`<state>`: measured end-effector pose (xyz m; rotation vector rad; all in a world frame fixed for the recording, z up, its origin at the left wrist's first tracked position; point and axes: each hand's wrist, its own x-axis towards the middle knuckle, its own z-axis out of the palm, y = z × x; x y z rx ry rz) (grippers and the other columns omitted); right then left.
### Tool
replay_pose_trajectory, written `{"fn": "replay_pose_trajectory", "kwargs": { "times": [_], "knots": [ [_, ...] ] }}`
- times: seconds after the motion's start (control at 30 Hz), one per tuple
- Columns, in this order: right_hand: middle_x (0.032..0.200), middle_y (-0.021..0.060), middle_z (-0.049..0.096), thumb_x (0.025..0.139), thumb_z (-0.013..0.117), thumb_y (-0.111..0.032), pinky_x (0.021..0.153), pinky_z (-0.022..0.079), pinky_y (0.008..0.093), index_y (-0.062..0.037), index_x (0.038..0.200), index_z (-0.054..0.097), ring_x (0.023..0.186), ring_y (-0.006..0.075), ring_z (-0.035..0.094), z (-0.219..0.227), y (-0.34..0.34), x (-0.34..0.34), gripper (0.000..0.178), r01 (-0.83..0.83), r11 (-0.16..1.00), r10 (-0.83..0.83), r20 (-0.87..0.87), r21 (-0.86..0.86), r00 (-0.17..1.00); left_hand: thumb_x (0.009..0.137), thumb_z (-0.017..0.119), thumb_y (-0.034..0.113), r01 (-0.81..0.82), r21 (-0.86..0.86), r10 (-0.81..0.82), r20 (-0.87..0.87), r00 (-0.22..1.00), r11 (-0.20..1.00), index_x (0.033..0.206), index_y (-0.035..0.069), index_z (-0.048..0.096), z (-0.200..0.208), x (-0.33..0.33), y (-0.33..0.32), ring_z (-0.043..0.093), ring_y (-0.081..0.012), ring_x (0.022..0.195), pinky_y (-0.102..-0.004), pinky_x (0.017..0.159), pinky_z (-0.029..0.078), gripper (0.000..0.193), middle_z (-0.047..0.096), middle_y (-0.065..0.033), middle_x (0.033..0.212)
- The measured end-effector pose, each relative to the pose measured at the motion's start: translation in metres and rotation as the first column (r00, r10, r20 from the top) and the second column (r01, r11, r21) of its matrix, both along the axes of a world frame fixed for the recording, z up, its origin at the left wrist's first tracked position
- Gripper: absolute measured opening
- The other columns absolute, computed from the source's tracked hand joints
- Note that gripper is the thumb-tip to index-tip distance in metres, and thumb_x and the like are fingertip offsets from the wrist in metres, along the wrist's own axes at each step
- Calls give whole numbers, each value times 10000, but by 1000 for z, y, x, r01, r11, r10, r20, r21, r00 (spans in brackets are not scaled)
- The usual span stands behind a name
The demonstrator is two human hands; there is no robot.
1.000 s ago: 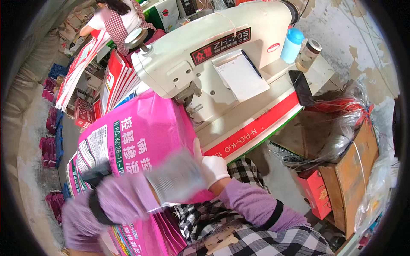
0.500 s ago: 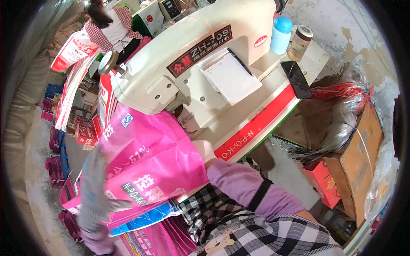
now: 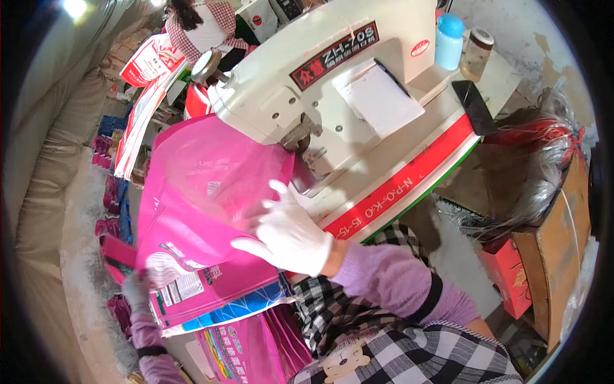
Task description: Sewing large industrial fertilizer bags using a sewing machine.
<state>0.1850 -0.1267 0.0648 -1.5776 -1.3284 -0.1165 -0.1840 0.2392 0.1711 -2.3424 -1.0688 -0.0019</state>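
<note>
Peeling plaster covers the wall [image 3: 543,48] behind the work station. A cream sewing machine [image 3: 256,105] stands across the upper middle of the view. On it are a white notepad [image 3: 377,102] and a dark pen [image 3: 393,78]; a light blue bottle [image 3: 449,45], a lidded jar [image 3: 476,57] and a black phone [image 3: 473,107] stand or lie toward its right end.

Item in hand: a pink bag [image 3: 198,182], lying creased to the left of and below the machine's head, its upper right edge close by the needle end. Whether the needle enters it cannot be seen.

Right hand [image 3: 288,237], white glove: fingers spread, palm down, over the right side of the bag, gripping nothing visible; some fingertips are blurred and contact cannot be confirmed. Left hand [image 3: 136,291], grey glove: at the bag's lower left edge, blurred; how far it is closed, and on what, cannot be told.

Below the bag lie a blue printed sheet [image 3: 227,313] and folded pink sacks [image 3: 246,349]. Another person [image 3: 208,29] is at upper left.
</note>
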Motion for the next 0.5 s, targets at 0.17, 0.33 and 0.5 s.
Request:
{"fn": "replay_pose_trajectory", "kwargs": {
  "times": [0.17,0.33,0.5],
  "knots": [
    [590,76,635,942,513,-460,1064,277,584,-83,605,688,754,262,667,5,33,-2,535,-73,997,74,43,-31,996,801,717,343,-126,-282,143,41,989,951,867,82,699,-55,-5,-10,653,-390,764,-480,665,494,270,668,-178,765],
    [604,83,640,934,510,-488,1059,282,584,-85,630,703,728,263,667,8,27,-4,541,-146,989,146,-6,-23,989,803,720,308,-126,-204,118,-49,992,971,895,106,720,-44,-19,-7,659,-384,775,-479,679,500,222,676,-177,789],
    [664,73,671,920,557,-472,1049,294,585,-60,710,736,822,278,671,21,3,-1,496,-195,964,198,-4,-181,980,804,729,330,-244,-276,225,-99,969,930,901,36,696,-33,21,-27,634,-409,884,-483,762,497,312,663,-230,867]
  ]
}}
